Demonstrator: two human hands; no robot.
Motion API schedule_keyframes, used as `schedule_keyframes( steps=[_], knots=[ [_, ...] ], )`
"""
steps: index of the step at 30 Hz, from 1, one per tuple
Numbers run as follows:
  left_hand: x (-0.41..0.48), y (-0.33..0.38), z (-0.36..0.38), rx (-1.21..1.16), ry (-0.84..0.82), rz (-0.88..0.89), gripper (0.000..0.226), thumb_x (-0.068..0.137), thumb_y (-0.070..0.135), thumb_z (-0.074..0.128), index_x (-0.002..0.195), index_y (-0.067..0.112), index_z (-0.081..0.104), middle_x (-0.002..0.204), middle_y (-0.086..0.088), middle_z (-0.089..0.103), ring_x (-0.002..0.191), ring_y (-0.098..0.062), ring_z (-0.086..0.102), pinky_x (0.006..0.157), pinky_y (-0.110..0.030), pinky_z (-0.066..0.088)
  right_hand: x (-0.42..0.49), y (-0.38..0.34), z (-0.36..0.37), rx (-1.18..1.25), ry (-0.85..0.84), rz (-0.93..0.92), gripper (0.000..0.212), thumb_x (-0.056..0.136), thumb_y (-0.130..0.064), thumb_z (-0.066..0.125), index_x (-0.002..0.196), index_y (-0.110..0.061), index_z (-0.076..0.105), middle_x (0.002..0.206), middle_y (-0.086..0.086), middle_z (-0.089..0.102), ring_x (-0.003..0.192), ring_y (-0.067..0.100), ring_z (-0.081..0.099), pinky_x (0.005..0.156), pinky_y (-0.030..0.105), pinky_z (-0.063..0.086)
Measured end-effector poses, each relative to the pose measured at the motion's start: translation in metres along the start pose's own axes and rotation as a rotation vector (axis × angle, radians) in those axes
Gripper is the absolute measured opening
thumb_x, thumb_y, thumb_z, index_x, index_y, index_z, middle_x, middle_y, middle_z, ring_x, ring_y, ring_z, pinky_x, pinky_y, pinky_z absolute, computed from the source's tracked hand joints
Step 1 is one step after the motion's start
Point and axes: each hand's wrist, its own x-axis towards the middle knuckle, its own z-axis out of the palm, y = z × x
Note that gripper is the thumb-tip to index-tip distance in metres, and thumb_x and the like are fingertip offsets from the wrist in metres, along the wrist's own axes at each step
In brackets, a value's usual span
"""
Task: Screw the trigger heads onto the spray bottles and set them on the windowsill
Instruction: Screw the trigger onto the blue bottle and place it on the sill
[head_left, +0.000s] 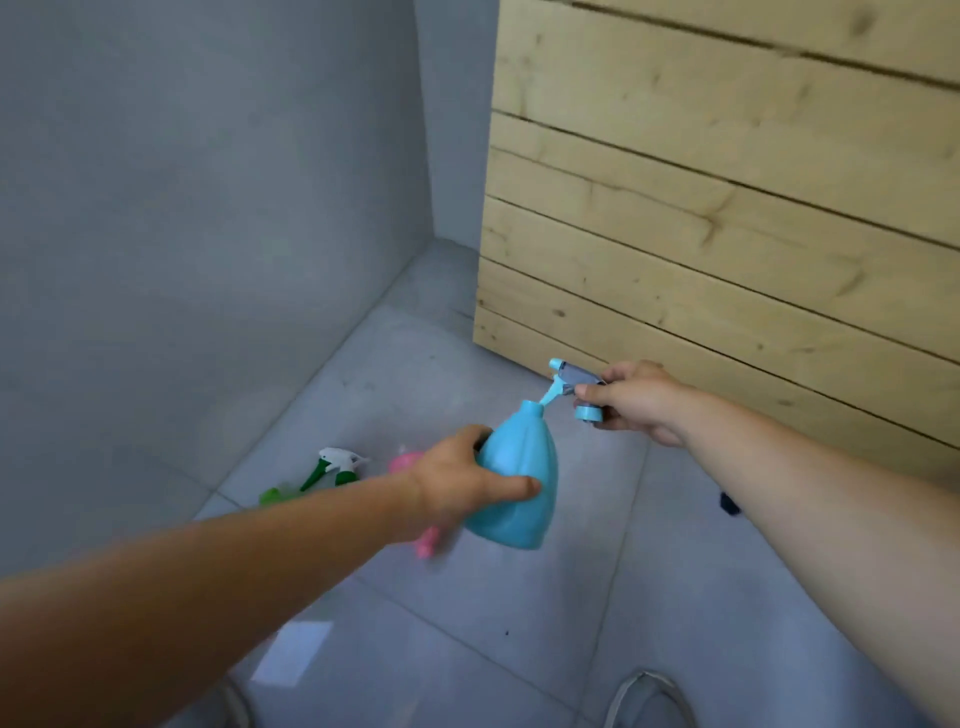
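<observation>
Two hands are held apart above the tiled floor (467, 623). The tilted blue bottle (524, 499) is gripped round its body by the left hand (457, 478). The blue trigger head (571, 376) is pinched in the right hand (634, 400), just beside the bottle's neck. Below, a pink bottle (427, 543) and a green-and-white trigger head (337, 462) are seen lying near the plank wall (727, 208).

A single wide-angle camera, worn on the person's head, looked forward and steeply down along both outstretched forearms. The left hand (457, 480) and right hand (641, 400) sat close to the lens near mid-frame, above a grey tiled floor (519, 623). A grey wall (182, 208) filled the left side and a wooden plank panel (727, 182) the upper right, while a shoe tip (649, 701) edged the bottom border.
</observation>
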Motion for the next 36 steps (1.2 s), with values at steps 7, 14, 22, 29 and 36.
schedule_keyframes(
  steps=[7, 14, 22, 29, 36],
  knots=[
    [-0.116, 0.022, -0.072, 0.080, 0.084, 0.139, 0.073, 0.069, 0.027, 0.089, 0.132, 0.034, 0.053, 0.111, 0.007, 0.067, 0.100, -0.018, 0.073, 0.089, -0.039, 0.063, -0.111, -0.130, 0.007, 0.142, 0.010, -0.365, 0.006, 0.091, -0.013, 0.065, 0.094, -0.009, 0.063, 0.108, 0.019, 0.068, 0.091, 0.025, 0.068, 0.077, 0.035, 0.058],
    [-0.200, 0.021, -0.101, 0.052, 0.182, 0.238, 0.074, 0.050, 0.041, 0.084, 0.118, 0.046, 0.055, 0.112, 0.003, 0.075, 0.097, -0.019, 0.077, 0.087, -0.045, 0.064, -0.229, -0.196, 0.023, 0.465, 0.078, -0.683, 0.012, 0.091, -0.016, 0.066, 0.099, -0.008, 0.061, 0.096, 0.012, 0.073, 0.093, 0.023, 0.073, 0.078, 0.033, 0.058],
    [-0.220, 0.022, -0.094, 0.022, 0.145, 0.276, 0.073, 0.057, 0.038, 0.084, 0.123, 0.045, 0.053, 0.115, 0.004, 0.074, 0.096, -0.017, 0.077, 0.085, -0.040, 0.065, -0.257, -0.183, 0.041, 0.497, 0.033, -0.654, 0.009, 0.093, -0.014, 0.063, 0.101, -0.010, 0.062, 0.093, 0.009, 0.075, 0.088, 0.022, 0.072, 0.079, 0.033, 0.059],
    [-0.221, 0.031, -0.093, 0.001, 0.122, 0.343, 0.073, 0.062, 0.037, 0.084, 0.128, 0.043, 0.052, 0.116, 0.005, 0.074, 0.100, -0.015, 0.076, 0.089, -0.040, 0.064, -0.255, -0.161, 0.069, 0.273, -0.122, -0.637, 0.019, 0.093, -0.013, 0.063, 0.111, -0.006, 0.065, 0.096, 0.009, 0.078, 0.089, 0.018, 0.071, 0.084, 0.036, 0.060],
    [-0.218, 0.036, -0.093, -0.049, 0.079, 0.384, 0.073, 0.065, 0.034, 0.084, 0.131, 0.040, 0.052, 0.120, 0.004, 0.073, 0.104, -0.016, 0.075, 0.094, -0.041, 0.062, -0.253, -0.152, 0.069, 0.134, -0.262, -0.617, 0.022, 0.093, -0.012, 0.062, 0.114, -0.008, 0.062, 0.101, 0.007, 0.077, 0.097, 0.023, 0.071, 0.087, 0.037, 0.059]
  ],
)
